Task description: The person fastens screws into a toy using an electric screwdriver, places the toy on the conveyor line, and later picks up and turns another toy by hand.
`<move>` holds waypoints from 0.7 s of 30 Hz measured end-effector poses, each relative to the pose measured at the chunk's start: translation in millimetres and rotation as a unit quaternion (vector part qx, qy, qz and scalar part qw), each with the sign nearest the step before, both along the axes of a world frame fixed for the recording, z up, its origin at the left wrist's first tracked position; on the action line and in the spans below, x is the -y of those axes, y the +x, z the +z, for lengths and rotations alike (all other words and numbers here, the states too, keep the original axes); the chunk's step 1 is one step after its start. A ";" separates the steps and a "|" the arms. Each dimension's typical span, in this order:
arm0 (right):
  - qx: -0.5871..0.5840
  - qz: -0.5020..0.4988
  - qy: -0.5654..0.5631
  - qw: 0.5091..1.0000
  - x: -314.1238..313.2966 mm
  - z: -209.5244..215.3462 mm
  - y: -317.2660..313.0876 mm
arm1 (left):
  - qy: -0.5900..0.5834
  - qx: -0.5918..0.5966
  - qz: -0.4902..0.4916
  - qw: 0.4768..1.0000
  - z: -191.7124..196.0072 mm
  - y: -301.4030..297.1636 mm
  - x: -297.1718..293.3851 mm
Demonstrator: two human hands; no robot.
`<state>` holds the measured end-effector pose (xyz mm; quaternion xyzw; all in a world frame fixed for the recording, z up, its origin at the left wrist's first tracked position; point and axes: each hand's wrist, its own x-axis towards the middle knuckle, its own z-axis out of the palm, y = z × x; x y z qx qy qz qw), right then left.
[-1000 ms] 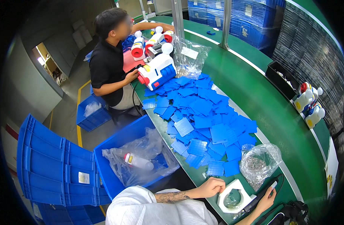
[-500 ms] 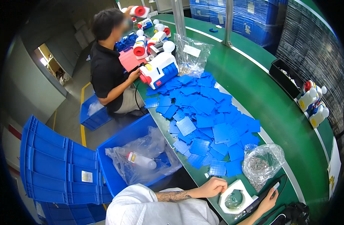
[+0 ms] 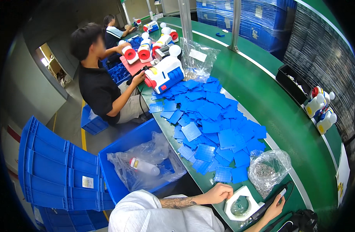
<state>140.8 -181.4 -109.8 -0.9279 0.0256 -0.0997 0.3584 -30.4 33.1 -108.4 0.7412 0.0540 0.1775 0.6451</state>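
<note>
The left hand (image 3: 222,193) curled in beside a white frame (image 3: 246,191) on the green surface (image 3: 300,198); whether it held anything could not be told. The right hand (image 3: 274,209) kept its grip around a dark handheld tool (image 3: 267,204), seemingly at the ready; shifting it would call for clearing the frame.

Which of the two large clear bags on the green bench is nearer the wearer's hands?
The bag by the right hand; the other stands beyond the piled blue panels.
</note>
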 end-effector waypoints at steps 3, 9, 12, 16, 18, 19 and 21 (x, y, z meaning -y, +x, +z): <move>-0.027 0.013 -0.024 0.999 0.4 2.6 0.0 | -0.001 -0.005 0.004 1.000 2.2 0.4 -0.2; -0.007 0.003 -0.010 1.000 0.3 -3.4 0.6 | 0.002 -0.004 -0.002 1.000 -0.3 0.4 -0.5; 0.015 -0.007 0.012 1.000 -0.9 -4.7 -0.4 | -0.001 -0.003 0.002 1.000 -1.0 0.3 -0.5; 0.001 -0.006 0.016 1.000 -3.2 1.2 -2.2 | -0.005 0.001 0.001 1.000 0.6 0.2 -1.1; -0.005 -0.004 0.015 1.000 -2.9 2.5 -1.9 | -0.001 0.001 0.003 1.000 1.2 0.6 -1.1; -0.011 -0.003 0.015 1.000 -2.6 2.8 -1.8 | -0.002 0.000 0.003 1.000 1.4 0.6 -0.9; 0.000 -0.004 0.014 1.000 -1.1 -0.6 -0.2 | -0.001 -0.002 0.002 1.000 2.1 0.5 -1.3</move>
